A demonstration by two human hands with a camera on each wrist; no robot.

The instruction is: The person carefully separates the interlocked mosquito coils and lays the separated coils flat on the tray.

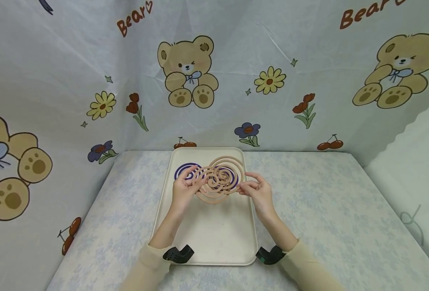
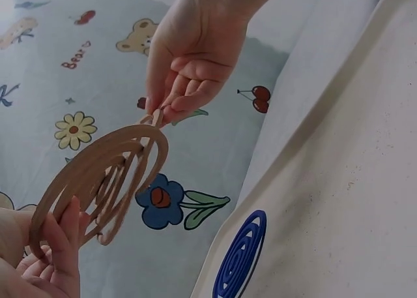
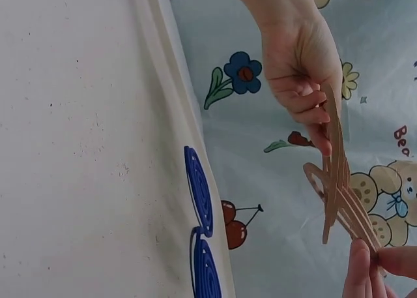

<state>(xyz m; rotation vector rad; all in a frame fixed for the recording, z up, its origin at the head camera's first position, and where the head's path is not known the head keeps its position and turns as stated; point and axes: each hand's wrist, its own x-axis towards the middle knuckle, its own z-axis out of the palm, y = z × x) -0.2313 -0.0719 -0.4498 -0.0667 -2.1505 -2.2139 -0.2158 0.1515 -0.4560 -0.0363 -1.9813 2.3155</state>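
Observation:
Two tan spiral mosquito coils overlap in the air above a cream tray (image 1: 218, 242). My left hand (image 1: 184, 194) pinches the left coil (image 2: 71, 171) at its outer edge between thumb and fingers. Across from it, my right hand (image 1: 260, 193) pinches the outer rim of the right coil (image 1: 227, 157). Seen from the wrists, the coils tilt against each other and their rings cross; whether they are interlinked I cannot tell. Beneath them, two dark blue coils (image 3: 201, 197) lie side by side near the tray's far end, partly covered by the tan ones in the head view.
The tray lies on a pale blue patterned table surface (image 1: 316, 210). Behind and at the left hangs a printed cloth (image 1: 232, 52) with bears and flowers. A black wrist device (image 1: 178, 254) sits at my left cuff, another black wrist device (image 1: 270, 255) at my right.

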